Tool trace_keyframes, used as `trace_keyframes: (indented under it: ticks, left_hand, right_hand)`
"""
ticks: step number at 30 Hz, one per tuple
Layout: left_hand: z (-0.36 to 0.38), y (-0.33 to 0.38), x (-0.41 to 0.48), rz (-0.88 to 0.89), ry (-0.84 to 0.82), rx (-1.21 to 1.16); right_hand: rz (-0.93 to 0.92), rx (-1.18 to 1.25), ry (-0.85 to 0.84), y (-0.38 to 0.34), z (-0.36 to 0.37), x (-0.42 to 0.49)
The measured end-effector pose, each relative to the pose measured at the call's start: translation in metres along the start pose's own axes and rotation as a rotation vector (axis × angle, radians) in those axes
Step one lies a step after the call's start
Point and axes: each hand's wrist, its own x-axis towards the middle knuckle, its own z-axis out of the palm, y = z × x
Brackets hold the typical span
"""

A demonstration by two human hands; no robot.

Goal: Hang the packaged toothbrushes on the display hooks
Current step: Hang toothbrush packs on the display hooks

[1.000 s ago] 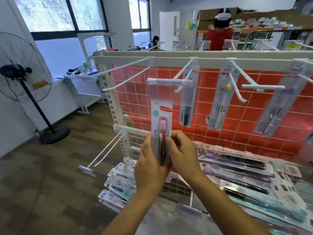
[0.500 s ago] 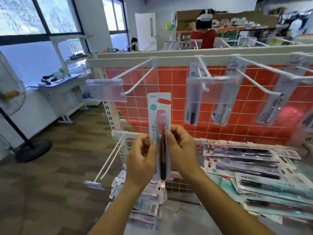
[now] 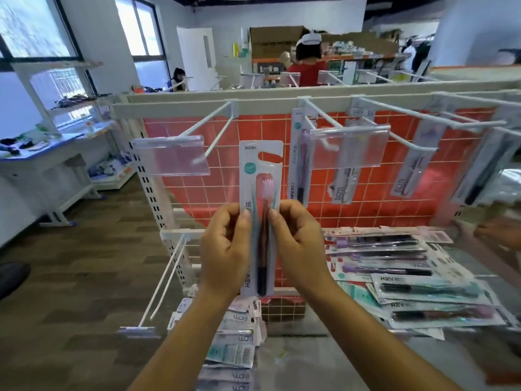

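I hold one packaged toothbrush (image 3: 260, 176) upright in front of the red grid panel, its hang hole at the top. My left hand (image 3: 225, 246) pinches its left edge and my right hand (image 3: 298, 244) pinches its right edge. The pack is white with a pink brush head and a dark handle. Just up and left of it an empty white display hook (image 3: 208, 128) sticks out from the top rail, carrying a clear label holder (image 3: 170, 160). The hooks further right hold hanging toothbrush packs (image 3: 300, 159).
Loose toothbrush packs (image 3: 408, 277) lie piled on the shelf at the right, and more packs (image 3: 239, 334) are stacked below my wrists. A lower empty hook (image 3: 166, 280) juts out at the left. Another person's hand (image 3: 496, 232) shows at the right edge.
Both hands have lifted the pack higher and nearer the top rail. The view has swung so the empty hook now sits just left of the pack's top.
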Motion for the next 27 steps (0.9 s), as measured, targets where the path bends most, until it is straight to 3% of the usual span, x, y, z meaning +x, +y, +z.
trace_keyframes:
  ticks: [9,27]
  left_hand:
    - [-0.023,0.000,0.014,0.044,0.073,-0.016]
    - [-0.048,-0.017,0.020,-0.070,0.161,-0.039]
  right_hand:
    - [-0.085,-0.016,-0.033,-0.009,0.024,0.000]
    - [-0.085,-0.062,-0.143,0.000,0.059,0.009]
